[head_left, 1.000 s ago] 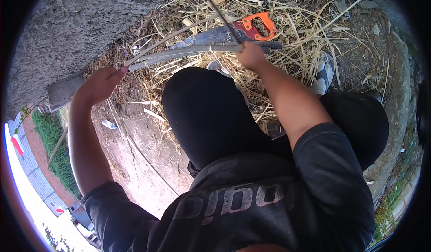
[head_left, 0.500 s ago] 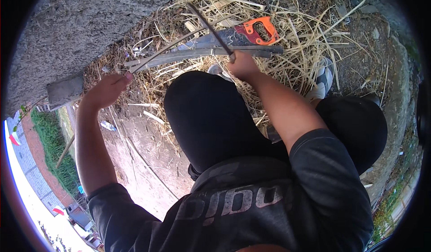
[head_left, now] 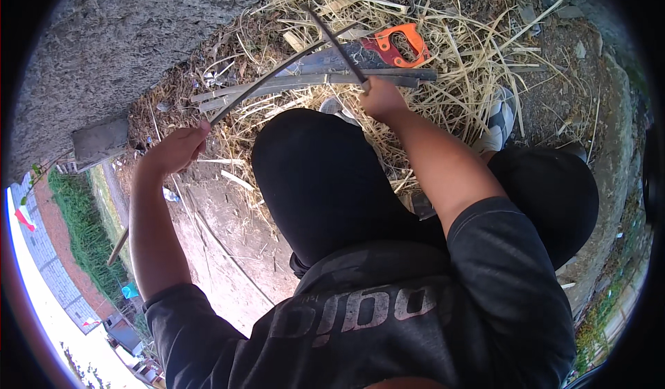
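Note:
My left hand (head_left: pixel 176 148) is closed around a long thin bamboo strip (head_left: pixel 253 89). One end of the strip slants up over the shavings, and the other comes out beyond my left forearm. In my right hand (head_left: pixel 382 99) is the handle of a long, narrow knife (head_left: pixel 334 42), its dark blade pointing up and left. The blade crosses the strip near the strip's upper end; whether they touch I cannot tell. Below the blade lies a handsaw (head_left: pixel 409 46) with an orange and red handle. Dark bamboo slats (head_left: pixel 305 82) rest just nearer to me.
Pale shavings (head_left: pixel 457 63) cover much of the ground around the saw and my shoes (head_left: pixel 500 120). A rough grey stone surface (head_left: pixel 138 36) rises at the far left, with a grey block (head_left: pixel 100 142) beside it. My knees in black cloth fill the middle.
My left hand has moved right with the strip, whose darker face now shows. My right hand and the knife have shifted slightly right and nearer to me.

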Demonstrator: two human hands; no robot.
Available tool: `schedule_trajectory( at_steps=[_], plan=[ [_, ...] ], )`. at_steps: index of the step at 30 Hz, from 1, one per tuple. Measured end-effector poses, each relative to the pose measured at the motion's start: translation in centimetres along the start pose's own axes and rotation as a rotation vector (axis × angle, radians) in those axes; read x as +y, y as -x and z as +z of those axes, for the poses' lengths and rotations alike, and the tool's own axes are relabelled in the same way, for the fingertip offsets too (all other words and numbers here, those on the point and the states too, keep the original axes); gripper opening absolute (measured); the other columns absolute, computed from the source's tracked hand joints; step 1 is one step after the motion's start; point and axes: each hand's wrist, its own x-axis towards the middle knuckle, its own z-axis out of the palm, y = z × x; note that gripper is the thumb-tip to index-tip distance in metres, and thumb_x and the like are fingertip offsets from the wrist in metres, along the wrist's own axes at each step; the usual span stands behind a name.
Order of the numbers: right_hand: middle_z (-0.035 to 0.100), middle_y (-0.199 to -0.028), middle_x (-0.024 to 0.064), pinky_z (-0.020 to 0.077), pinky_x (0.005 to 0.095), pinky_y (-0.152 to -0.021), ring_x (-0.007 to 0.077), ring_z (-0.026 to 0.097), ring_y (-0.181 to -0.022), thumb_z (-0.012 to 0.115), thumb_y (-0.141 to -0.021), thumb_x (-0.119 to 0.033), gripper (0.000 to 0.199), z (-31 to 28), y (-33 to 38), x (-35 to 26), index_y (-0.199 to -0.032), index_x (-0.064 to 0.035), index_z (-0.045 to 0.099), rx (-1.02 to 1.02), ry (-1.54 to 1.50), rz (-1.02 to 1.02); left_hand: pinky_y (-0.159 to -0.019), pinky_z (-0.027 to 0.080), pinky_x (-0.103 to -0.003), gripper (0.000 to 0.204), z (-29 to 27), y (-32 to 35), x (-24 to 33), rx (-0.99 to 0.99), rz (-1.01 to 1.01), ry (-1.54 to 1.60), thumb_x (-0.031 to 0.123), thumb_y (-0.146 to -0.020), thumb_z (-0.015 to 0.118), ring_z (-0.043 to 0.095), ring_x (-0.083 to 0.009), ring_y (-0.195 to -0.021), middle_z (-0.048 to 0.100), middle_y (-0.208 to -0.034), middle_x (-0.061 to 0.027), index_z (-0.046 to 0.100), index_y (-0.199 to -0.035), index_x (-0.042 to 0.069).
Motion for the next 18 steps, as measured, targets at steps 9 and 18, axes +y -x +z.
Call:
schedule_trajectory(
  at_steps=[9,18],
  plan=[
    [0.069,-0.095,0.0183,0.0513,0.0488,-0.083,0.0381,0.066,-0.095,0.058,-0.084,-0.022,0.023,-2.7,1.9,-2.1,-0.102,-0.0085,0.061,-0.167,0.029,-0.076,-0.046,0.031,-0.031,0.064,0.4,-0.8,-1.7,-0.166,-0.106,0.200,0.064,-0.101,0.032,0.035,-0.0116,-0.046,0.039,-0.052,0.0038,0.054,-0.075,0.010],
    [0.067,-0.094,0.0211,0.0508,0.0488,-0.082,0.0398,0.065,-0.093,0.060,-0.084,-0.023,0.026,-2.2,0.1,-0.3,-0.101,-0.0032,0.059,-0.063,0.031,0.049,-0.044,0.023,-0.031,0.060,2.5,-1.0,-1.5,-0.267,-0.122,0.350,0.059,-0.104,0.028,0.024,-0.0100,-0.044,0.027,-0.052,0.0064,0.043,-0.067,0.015]
  ],
)
